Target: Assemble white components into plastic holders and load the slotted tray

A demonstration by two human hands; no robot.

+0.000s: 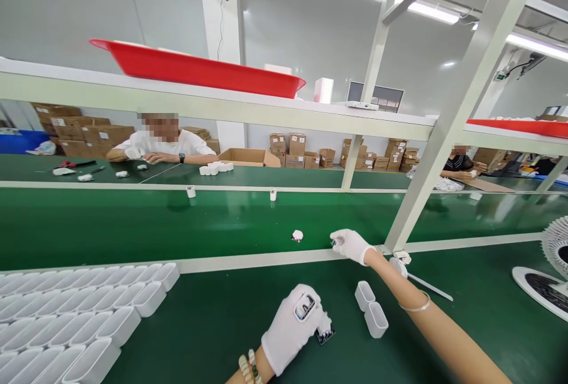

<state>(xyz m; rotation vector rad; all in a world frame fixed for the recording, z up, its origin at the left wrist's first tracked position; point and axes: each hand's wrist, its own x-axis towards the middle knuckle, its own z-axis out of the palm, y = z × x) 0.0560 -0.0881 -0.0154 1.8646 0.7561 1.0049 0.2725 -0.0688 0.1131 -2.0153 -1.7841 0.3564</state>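
My left hand [293, 326], in a white glove, is closed around a small white plastic case [305, 307] whose open end faces up and shows parts inside. Beside its fingers is a small dark circuit board [326, 336] with a white piece on it; whether the hand touches it I cannot tell. My right hand [351, 246], also gloved, reaches over the near edge of the green belt, fingers pinched; a small dark bit shows at the fingertips. Left of it on the belt lies another small board with a white piece [297, 236]. Two empty white cases [376, 319] stand between my forearms.
Rows of white cases [110, 319] fill the left of the table. Two cases [273, 195] stand on the belt [133, 218]. A metal post [444, 129] rises beside my right hand; a white fan [557, 254] is at right. Overhead, a shelf holds a red tray [199, 70]. Co-workers sit opposite.
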